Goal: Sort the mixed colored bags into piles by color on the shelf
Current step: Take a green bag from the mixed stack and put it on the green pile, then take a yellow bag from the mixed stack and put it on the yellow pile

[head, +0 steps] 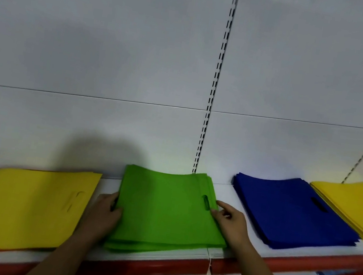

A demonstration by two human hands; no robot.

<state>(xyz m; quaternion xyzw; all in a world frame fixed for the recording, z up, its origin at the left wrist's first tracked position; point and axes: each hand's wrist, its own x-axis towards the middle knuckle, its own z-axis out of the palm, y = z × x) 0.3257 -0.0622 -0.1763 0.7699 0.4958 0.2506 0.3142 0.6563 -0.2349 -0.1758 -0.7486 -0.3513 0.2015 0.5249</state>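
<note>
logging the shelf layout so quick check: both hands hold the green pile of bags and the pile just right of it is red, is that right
Not quite. Just right of the green pile lies a blue pile, not a red one, as the head view shows. The rest stands: the left hand and right hand hold the green pile by its sides.

Counting four bag piles I can make out: a yellow pile (20, 204) lower left, a second yellow pile (354, 207) far right, one green pile (164, 210), one blue pile (287, 213). Two hands too, left hand (101, 215) and right hand (230, 226).
</note>
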